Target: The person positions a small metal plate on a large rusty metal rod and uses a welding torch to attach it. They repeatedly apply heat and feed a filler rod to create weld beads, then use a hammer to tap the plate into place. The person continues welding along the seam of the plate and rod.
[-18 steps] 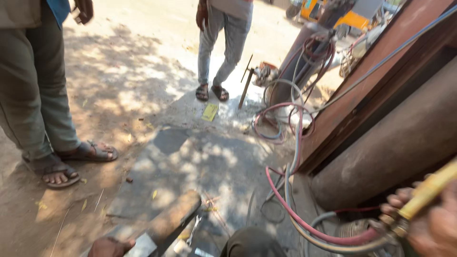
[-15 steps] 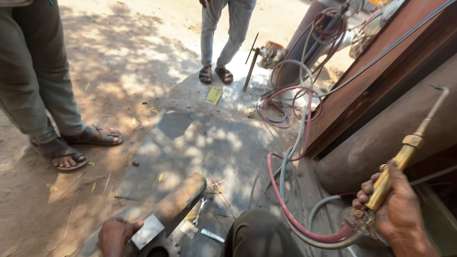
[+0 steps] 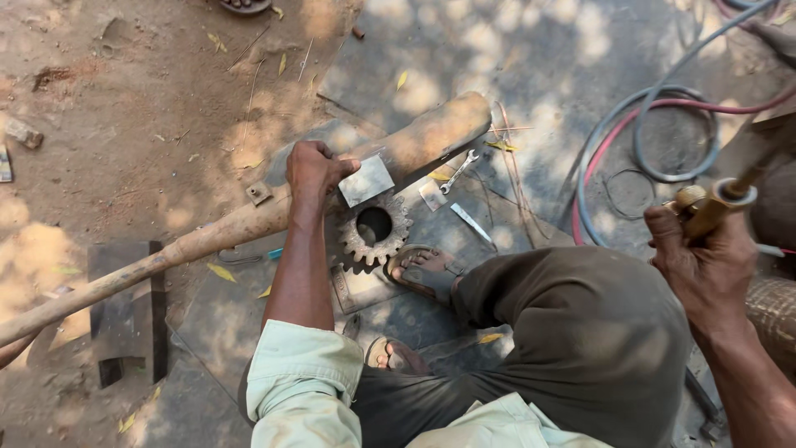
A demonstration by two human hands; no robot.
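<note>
The torch (image 3: 713,203) in the right hand (image 3: 705,265) is blurred, its tip cut off at the right edge. The left hand (image 3: 313,172) covers part of the rusty shaft (image 3: 249,224), whose thin end leaves the left edge. The hoses (image 3: 655,124) run off the far-right corner.

Bright dappled sunlight, leafy shadows (right edge perhaps motion-blurred).
</note>
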